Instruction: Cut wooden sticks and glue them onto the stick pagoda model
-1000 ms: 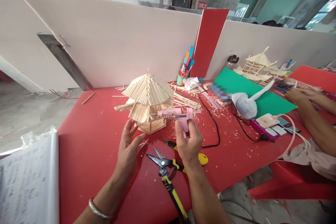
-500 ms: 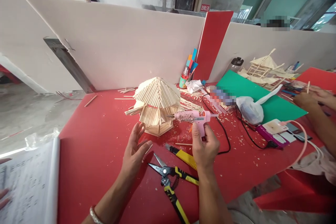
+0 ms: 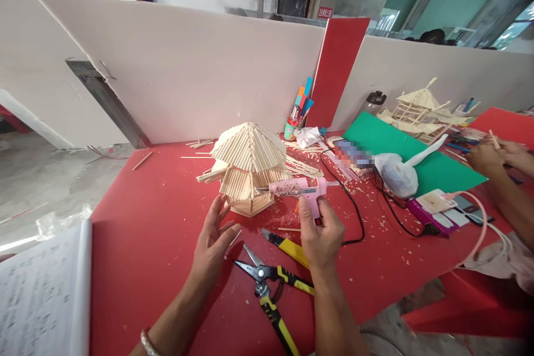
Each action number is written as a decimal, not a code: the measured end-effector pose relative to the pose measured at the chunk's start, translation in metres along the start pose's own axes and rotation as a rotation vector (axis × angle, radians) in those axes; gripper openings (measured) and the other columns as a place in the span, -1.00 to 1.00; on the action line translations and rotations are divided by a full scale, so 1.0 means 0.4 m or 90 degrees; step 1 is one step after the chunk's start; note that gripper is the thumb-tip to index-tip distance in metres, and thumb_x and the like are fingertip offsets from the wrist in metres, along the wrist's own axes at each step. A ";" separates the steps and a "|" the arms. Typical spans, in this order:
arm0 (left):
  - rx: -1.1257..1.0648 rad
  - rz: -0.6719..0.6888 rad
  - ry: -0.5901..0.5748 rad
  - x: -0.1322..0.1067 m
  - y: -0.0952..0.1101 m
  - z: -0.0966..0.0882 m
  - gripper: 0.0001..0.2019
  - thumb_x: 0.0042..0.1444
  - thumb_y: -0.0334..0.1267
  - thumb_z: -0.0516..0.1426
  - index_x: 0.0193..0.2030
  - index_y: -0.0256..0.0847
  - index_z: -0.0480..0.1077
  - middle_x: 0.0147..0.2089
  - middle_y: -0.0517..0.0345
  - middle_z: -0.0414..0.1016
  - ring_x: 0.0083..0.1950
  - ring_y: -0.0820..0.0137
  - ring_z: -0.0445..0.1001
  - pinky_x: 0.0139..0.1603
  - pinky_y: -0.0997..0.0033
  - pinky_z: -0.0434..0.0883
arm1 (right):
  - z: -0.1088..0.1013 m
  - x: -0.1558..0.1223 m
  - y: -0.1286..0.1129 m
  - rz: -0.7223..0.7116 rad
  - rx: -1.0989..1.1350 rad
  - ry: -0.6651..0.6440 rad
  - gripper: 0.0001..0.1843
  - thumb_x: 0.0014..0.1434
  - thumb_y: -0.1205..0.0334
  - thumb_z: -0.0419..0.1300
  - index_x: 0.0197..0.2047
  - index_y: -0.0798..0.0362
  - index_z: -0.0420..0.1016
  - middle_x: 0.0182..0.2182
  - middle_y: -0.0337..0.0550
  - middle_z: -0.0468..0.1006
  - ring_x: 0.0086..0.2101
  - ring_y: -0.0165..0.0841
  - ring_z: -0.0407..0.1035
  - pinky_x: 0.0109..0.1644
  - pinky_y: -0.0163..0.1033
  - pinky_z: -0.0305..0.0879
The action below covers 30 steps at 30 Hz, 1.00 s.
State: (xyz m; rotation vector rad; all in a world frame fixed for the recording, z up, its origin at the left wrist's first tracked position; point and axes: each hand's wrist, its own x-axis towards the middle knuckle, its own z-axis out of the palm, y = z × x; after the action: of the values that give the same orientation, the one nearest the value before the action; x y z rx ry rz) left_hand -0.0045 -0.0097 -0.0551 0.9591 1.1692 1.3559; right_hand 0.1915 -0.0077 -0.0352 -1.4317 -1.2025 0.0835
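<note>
A pink hot glue gun (image 3: pixel 306 188) is held by its handle in my right hand (image 3: pixel 323 233). Its nozzle points left, in front of the lower part of a small pavilion model (image 3: pixel 250 150) built of thin wooden sticks; whether it touches the sticks I cannot tell. At the model's near left side is my left hand (image 3: pixel 214 236), fingers apart and holding nothing. Between my forearms lie pruning shears (image 3: pixel 262 273) with yellow and black handles, blades spread. A yellow utility knife (image 3: pixel 292 250) lies just beyond them, partly behind my right hand.
Loose sticks and shavings litter the red table (image 3: pixel 137 267). To the right are a green board (image 3: pixel 400 139), a white plastic bag (image 3: pixel 396 173) and a purple power strip (image 3: pixel 429 222). A co-worker's hands (image 3: pixel 486 153) are at the far right. White paper (image 3: pixel 45 289) lies left.
My right hand has brought the glue gun slightly left and down, its nozzle now lower against the model. My left hand keeps nearly the same place.
</note>
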 end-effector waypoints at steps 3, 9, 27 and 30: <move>0.001 0.001 0.001 0.001 -0.004 -0.003 -0.37 0.09 -0.17 0.25 0.31 0.24 0.22 0.47 0.26 0.07 0.45 0.18 0.03 0.10 0.38 0.44 | 0.002 -0.001 -0.001 -0.024 0.001 0.001 -0.72 0.23 0.00 0.18 -0.27 0.07 0.50 -0.48 -0.20 0.49 -0.46 -0.41 0.35 -0.36 -0.34 0.22; 0.002 -0.001 0.004 0.003 -0.005 -0.004 -0.36 0.06 -0.16 0.26 0.30 0.19 0.25 0.46 0.20 0.09 0.45 0.13 0.04 0.07 0.36 0.46 | 0.003 -0.002 -0.003 -0.113 -0.022 0.022 -0.75 0.25 0.06 0.18 -0.33 0.07 0.45 -0.50 -0.22 0.44 -0.49 -0.43 0.30 -0.41 -0.34 0.16; 0.004 -0.039 0.010 0.001 -0.002 -0.004 -0.32 0.06 -0.14 0.26 0.33 0.18 0.20 0.44 0.15 0.13 0.45 0.14 0.05 0.04 0.38 0.47 | -0.001 0.003 -0.006 -0.189 -0.043 0.061 -0.80 0.22 0.14 0.23 -0.37 0.06 0.43 -0.49 -0.19 0.46 -0.46 -0.40 0.34 -0.40 -0.32 0.19; -0.004 -0.041 0.008 0.000 -0.003 -0.003 -0.33 0.06 -0.14 0.26 0.33 0.20 0.20 0.44 0.18 0.14 0.44 0.18 0.06 0.03 0.42 0.47 | 0.001 0.002 -0.004 -0.199 -0.049 0.062 -0.83 0.22 0.16 0.23 -0.34 0.06 0.43 -0.48 -0.18 0.46 -0.45 -0.39 0.35 -0.39 -0.32 0.20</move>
State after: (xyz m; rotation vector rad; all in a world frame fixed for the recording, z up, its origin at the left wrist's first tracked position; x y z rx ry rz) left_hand -0.0055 -0.0101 -0.0565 0.9019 1.1943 1.3159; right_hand 0.1907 -0.0072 -0.0337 -1.2824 -1.3460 -0.2484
